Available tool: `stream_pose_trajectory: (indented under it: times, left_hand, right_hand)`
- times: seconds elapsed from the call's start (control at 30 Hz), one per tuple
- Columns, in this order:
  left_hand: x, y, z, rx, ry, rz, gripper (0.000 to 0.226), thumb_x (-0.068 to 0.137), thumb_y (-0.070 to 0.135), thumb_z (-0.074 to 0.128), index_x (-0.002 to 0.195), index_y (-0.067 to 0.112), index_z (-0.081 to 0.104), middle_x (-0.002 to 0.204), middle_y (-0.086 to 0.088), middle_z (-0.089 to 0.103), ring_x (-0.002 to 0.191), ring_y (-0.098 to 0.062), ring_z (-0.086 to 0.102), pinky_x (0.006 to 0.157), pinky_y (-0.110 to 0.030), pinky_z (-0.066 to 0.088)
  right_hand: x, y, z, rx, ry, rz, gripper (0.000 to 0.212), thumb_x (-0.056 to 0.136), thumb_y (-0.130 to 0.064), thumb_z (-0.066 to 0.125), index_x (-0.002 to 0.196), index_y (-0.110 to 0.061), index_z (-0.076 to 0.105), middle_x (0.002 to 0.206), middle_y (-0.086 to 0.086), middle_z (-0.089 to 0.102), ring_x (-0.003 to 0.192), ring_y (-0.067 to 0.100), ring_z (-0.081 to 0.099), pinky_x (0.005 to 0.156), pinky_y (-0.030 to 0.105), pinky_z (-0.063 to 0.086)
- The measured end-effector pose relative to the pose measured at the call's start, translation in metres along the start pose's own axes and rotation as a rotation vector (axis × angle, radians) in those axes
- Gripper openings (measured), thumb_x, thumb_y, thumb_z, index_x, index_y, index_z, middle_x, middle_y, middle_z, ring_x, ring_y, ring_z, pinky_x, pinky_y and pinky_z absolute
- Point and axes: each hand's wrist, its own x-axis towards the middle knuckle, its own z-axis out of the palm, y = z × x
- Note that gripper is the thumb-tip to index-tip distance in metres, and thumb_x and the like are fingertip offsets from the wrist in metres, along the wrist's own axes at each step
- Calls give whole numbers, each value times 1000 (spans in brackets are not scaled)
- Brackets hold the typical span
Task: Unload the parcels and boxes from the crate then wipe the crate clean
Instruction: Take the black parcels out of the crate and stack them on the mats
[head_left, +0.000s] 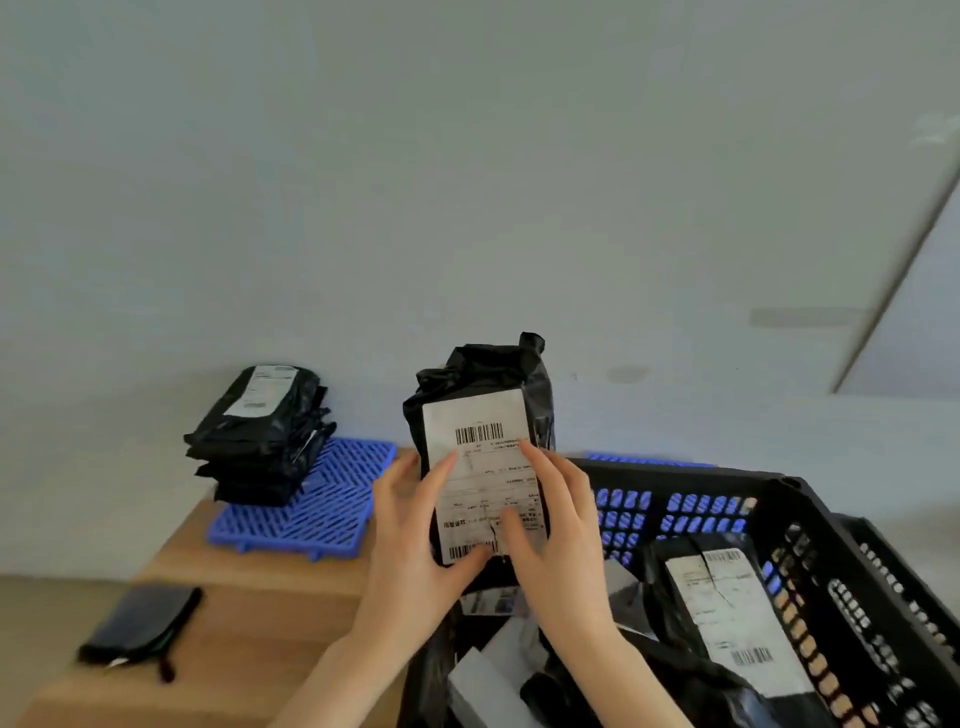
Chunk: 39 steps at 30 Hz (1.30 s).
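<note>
Head view: left hand (415, 525) and right hand (550, 525) both clasp the slick black parcel (483, 467) at the crate (779, 483) rim; it may slip, or topple the uneven stack (260, 441) far left

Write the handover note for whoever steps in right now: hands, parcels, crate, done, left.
Left hand and right hand both grip a black plastic parcel with a white barcode label, upright over the left edge of the black perforated plastic crate.
Done: a stack of black parcels sits on the blue plastic grid mat on the wooden table.
Left: a second labelled black parcel and other packages are in the crate; unload them, then wipe. No cloth in view.
</note>
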Motion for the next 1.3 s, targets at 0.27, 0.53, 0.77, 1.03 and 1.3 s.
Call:
stream_pose_trajectory:
  times: [0.27,0.53,0.77,1.03,1.3]
  left_hand:
    - [-19,-90,-126,64,121,-106,78,72,10,85,132,39,44,135,8,41,126,18,31,94,-3,41]
    - [-17,-180,-234,78,135,-148,75,75,13,83,131,42,43,134,21,41,124,-6,46,92,2,36]
    - [5,-236,-256,90,108,-162,73,80,12,79,136,39,41,139,10,41,128,2,42,96,-1,34]
    - [64,-293,-264,119,132,-196,70,78,6,80,128,41,45,140,6,40,125,19,35,93,2,35]
    - [130,-347,-248,142,69,-211,53,80,6,78,127,22,59,145,12,34,123,12,43,93,3,34]
  right_hand:
    - [-7,-76,143,29,-119,-44,57,92,-14,61,141,-35,40,140,-16,32,130,1,31,101,21,44]
    - [-9,-129,270,89,-172,-58,54,93,-22,58,137,-47,38,137,-35,28,133,-5,27,101,35,50]
    - [13,-129,337,53,-196,-49,62,93,-15,59,136,-49,32,137,-34,28,132,-10,24,106,35,45]
    - [76,-114,401,-21,-223,-62,66,90,-16,63,139,-47,29,146,-19,36,129,-1,26,110,41,36]
    - [132,-75,447,52,-306,-26,76,93,-16,61,140,-57,18,145,-39,14,138,-10,16,110,25,36]
